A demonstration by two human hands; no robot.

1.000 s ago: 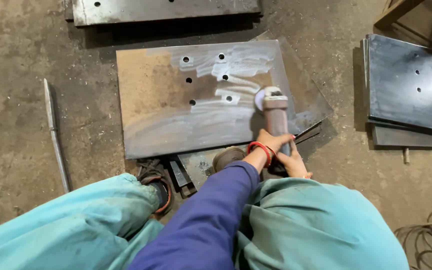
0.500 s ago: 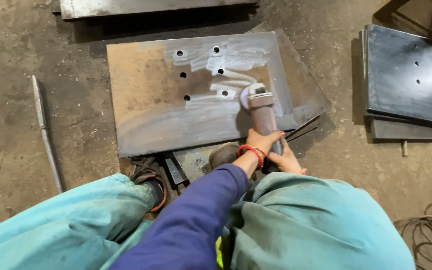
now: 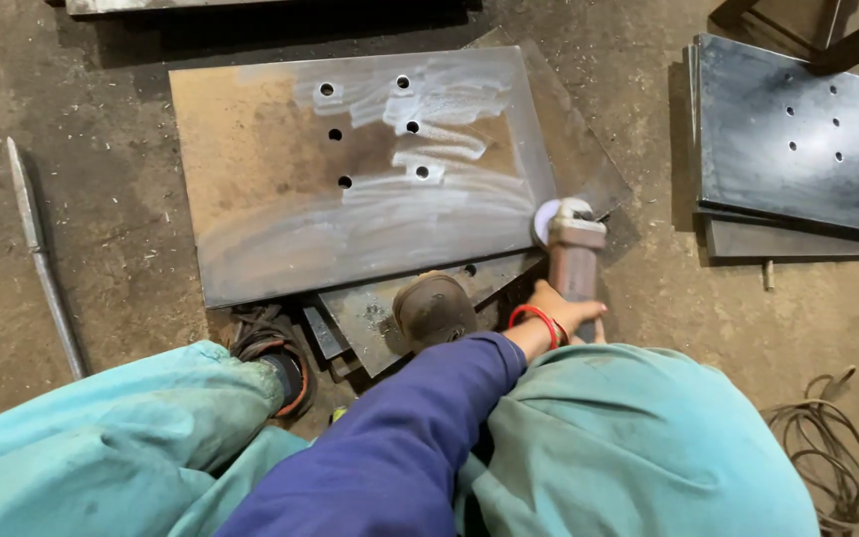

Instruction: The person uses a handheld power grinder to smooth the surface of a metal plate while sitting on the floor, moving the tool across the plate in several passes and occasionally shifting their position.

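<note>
Just right of the frame's centre, a hand (image 3: 561,316) with a red bangle at the wrist is wrapped around the rear body of an angle grinder (image 3: 571,249), fingers closed on the barrel. It comes out of a dark blue sleeve (image 3: 400,438) that crosses the body from lower left, so which hand it is cannot be told for certain; it reads as the left. No other hand shows in the frame, so its state cannot be told.

The grinder's pale disc (image 3: 547,219) sits at the lower right corner of a large rusty steel plate (image 3: 280,199) lying flat on the concrete floor (image 3: 101,80) in the upper middle of the frame. The plate has six drilled holes and bright ground streaks across its upper right and lower parts.

The grinder looks like a dense, stiff tool with its weight toward the head, likely to twist and kick at the plate's edge; the firm hold is on the barrel behind the head, well back from the disc. The plate looks heavy, rigid and sharp-edged, best taken by its long sides.

Smaller plates (image 3: 390,308) and a round brown piece (image 3: 434,306) lie under its lower edge. More dark plates (image 3: 807,129) are stacked upper right, a steel rod (image 3: 42,259) lies at left, and a coiled cable (image 3: 837,457) lower right
</note>
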